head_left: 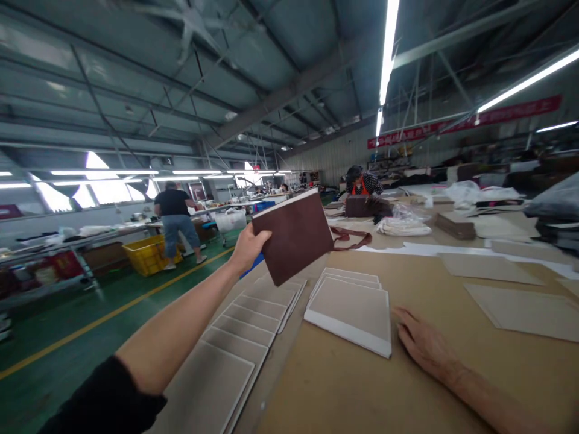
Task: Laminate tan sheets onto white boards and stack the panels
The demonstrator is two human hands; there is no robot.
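Observation:
My left hand (248, 246) is raised above the table's left side and grips a flat dark brown board (294, 236) by its left edge, tilted in the air. My right hand (420, 342) lies flat on the brown cardboard table top (407, 392), fingers stretched out, its fingertips just right of a small stack of grey boards with white edges (353, 313). To the left of that stack, a row of overlapping grey boards (239, 337) runs along the table's left edge.
Loose grey card sheets (520, 307) lie at the right. Brown pieces, white cloth (402, 226) and bags crowd the far table. A person in orange (362, 184) works there. Another person (176, 223) stands by a yellow crate (147, 253) across the green aisle.

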